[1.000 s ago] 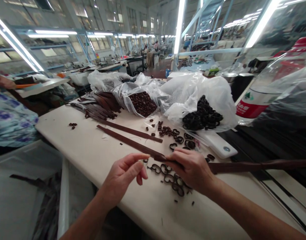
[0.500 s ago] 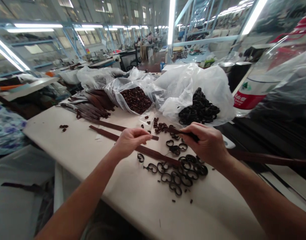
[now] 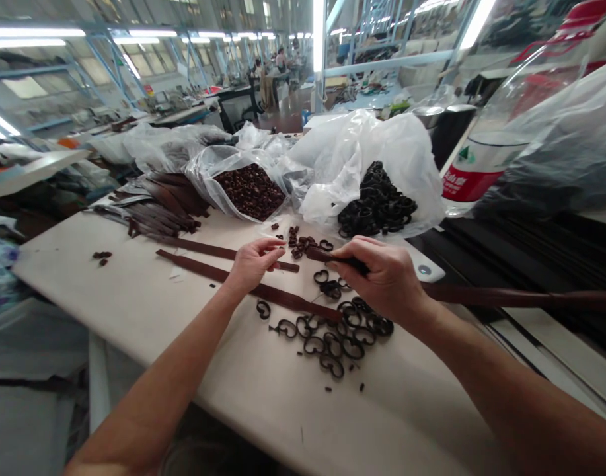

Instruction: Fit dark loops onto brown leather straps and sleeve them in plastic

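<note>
My right hand (image 3: pixel 384 281) is closed round the end of a dark brown leather strap (image 3: pixel 505 296), which runs off to the right edge. My left hand (image 3: pixel 253 262) is pinched shut just left of the strap's tip; what it holds is too small to make out. Below both hands lies a scatter of dark leather loops (image 3: pixel 340 334) on the white table (image 3: pixel 158 311). Two more brown straps (image 3: pixel 218 274) lie flat under my left hand.
Behind the hands stand an open plastic bag of small brown pieces (image 3: pixel 248 188) and another of black loops (image 3: pixel 377 205). A pile of brown straps (image 3: pixel 158 201) lies at the back left. A large clear bottle (image 3: pixel 486 158) stands at the right.
My right hand lifted the strap's end from the table edge up and away over the loops. My left hand rose to meet it and closed into a pinch.
</note>
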`<action>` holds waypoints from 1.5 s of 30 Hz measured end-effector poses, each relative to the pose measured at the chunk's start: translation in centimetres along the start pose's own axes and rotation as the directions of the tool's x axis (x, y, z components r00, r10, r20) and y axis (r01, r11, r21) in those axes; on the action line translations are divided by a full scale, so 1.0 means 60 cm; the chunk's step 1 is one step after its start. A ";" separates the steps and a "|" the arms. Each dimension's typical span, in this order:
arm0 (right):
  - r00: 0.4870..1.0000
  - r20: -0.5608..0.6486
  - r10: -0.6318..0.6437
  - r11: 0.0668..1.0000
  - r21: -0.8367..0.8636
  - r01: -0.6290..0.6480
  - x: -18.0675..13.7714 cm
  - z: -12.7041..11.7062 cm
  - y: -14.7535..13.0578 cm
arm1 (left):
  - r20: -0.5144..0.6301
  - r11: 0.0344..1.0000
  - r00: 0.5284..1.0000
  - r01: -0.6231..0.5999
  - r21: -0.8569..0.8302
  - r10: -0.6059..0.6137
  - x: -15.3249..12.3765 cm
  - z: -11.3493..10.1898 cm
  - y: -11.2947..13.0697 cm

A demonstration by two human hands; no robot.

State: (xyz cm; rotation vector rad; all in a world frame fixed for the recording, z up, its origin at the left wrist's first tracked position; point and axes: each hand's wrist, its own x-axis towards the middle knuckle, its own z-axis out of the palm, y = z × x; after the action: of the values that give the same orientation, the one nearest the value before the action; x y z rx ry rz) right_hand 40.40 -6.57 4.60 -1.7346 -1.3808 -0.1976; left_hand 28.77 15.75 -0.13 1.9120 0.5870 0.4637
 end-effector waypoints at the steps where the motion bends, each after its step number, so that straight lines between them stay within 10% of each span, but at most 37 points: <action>1: 1.000 0.012 -0.002 1.000 0.021 0.002 -0.001 0.004 -0.004 | -0.016 0.971 0.996 0.083 -0.225 -0.089 -0.020 -0.003 0.008; 7: 0.959 0.181 0.218 0.898 0.348 -0.269 -0.016 0.031 -0.050 | -0.030 0.656 0.953 0.185 -0.732 -0.302 -0.146 -0.005 0.043; 13: 0.785 0.525 0.328 0.507 0.604 -0.615 -0.039 0.060 -0.092 | -0.211 0.697 0.954 -0.004 -0.717 -0.212 -0.223 0.015 0.054; 18: 0.749 0.556 0.361 0.337 0.671 -0.660 -0.050 0.074 -0.110 | -0.405 0.756 0.907 -0.185 -0.628 -0.113 -0.246 0.034 0.064; 25: 0.744 0.506 0.436 0.283 0.708 -0.647 -0.058 0.080 -0.125 | -0.533 0.778 0.844 -0.296 -0.554 -0.059 -0.257 0.060 0.073; 38: 0.732 0.549 0.403 0.189 0.733 -0.654 -0.059 0.083 -0.130 | -0.274 0.366 0.898 -0.140 -0.920 -0.344 -0.240 0.061 0.075; 45: 0.749 0.494 0.442 0.218 0.751 -0.623 -0.064 0.092 -0.129 | -0.436 0.496 0.856 -0.262 -0.828 -0.276 -0.246 0.076 0.074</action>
State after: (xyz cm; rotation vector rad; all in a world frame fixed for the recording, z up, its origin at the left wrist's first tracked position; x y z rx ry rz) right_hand 30.31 -5.48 3.11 -1.1390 -0.6079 0.9886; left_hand 20.25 2.19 1.41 0.7447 0.5359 1.0727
